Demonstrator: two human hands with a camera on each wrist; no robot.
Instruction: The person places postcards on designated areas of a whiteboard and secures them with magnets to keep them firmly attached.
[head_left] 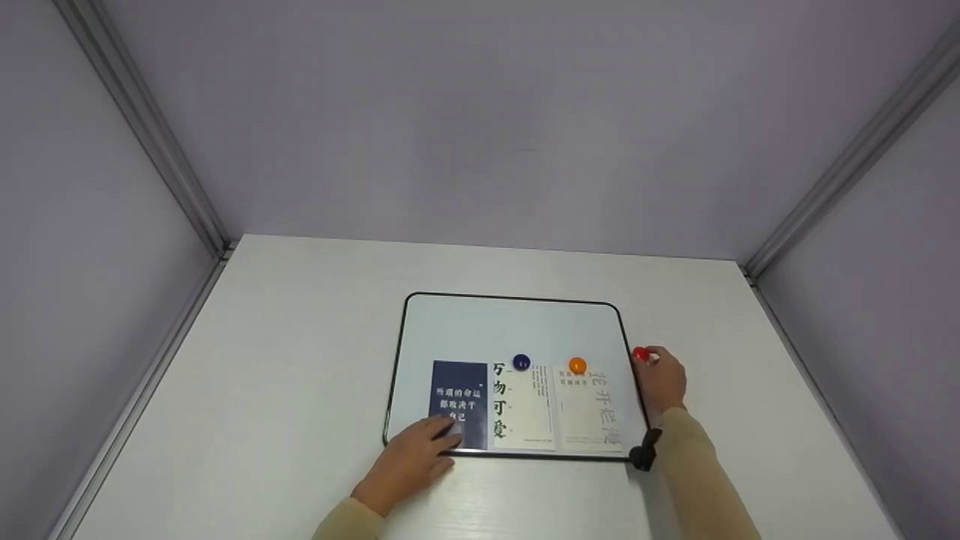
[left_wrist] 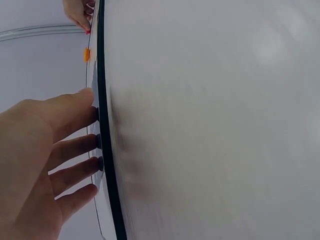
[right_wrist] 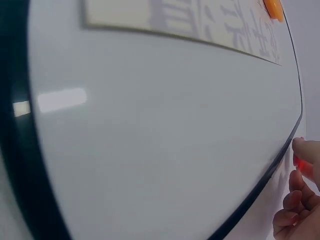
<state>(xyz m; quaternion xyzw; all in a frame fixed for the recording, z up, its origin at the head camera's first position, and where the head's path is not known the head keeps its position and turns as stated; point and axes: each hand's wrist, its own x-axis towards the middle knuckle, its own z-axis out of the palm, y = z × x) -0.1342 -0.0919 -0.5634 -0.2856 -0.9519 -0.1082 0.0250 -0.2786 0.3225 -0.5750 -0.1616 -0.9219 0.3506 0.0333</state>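
A whiteboard (head_left: 510,326) with a black frame lies on the white table. Along its lower half are a navy card (head_left: 474,375) with white characters, a cream card (head_left: 534,416) and a pale card (head_left: 577,416) with grey characters. My left hand (head_left: 411,459) rests on the navy card's lower left part, fingers spread over the board's near edge. Just beyond the board's right edge, my right hand (head_left: 664,381) pinches a red round magnet (head_left: 640,352) between thumb and fingers. A dark blue magnet (head_left: 521,362) sits at the cream card's top, an orange magnet (head_left: 577,365) at the pale card's top.
The white table (head_left: 285,352) extends around the board. Grey panels (head_left: 487,135) enclose it at the back and both sides. A black wrist camera (head_left: 643,451) on my right arm overlaps the board's near right corner in the head view.
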